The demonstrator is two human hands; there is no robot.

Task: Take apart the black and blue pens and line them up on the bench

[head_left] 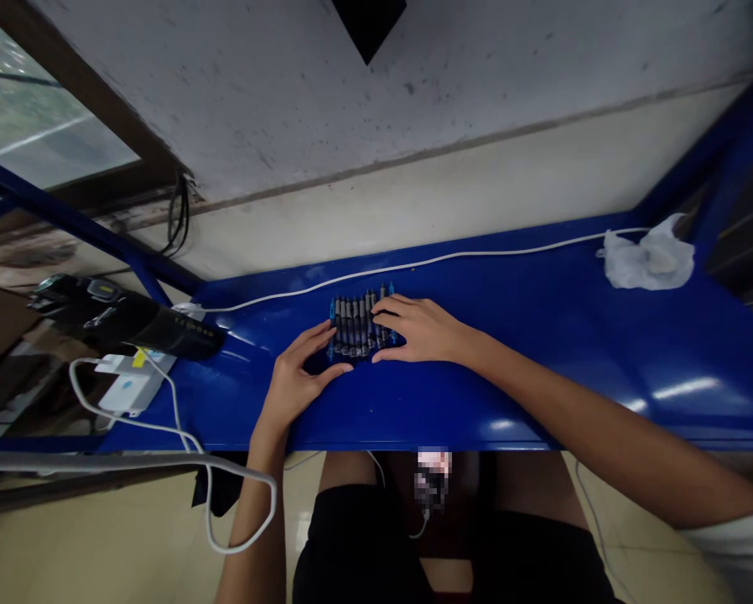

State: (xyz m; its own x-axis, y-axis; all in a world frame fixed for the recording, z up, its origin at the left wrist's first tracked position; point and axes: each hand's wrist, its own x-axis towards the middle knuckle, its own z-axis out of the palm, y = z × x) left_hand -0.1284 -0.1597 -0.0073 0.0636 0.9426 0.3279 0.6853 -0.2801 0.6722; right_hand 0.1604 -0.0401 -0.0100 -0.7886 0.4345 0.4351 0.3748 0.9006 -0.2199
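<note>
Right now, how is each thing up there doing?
Pens: lying side by side
Left hand: thumb and fingers apart
Right hand: thumb and fingers apart
White plastic bag: crumpled
Black bottle: standing or lying, can't tell
White cable behind the pens: laid out, uncoiled

Location type: indoor space resembling a workshop or utility room; the exact type cannot be confirmed. Indicators: a glossy blue worktop [527, 335] joined to a blue frame [729, 180]; a stained, speckled wall [414, 101]; loose black cables [179, 218] near a window [30, 109]; a pale tiled floor [666, 512].
</note>
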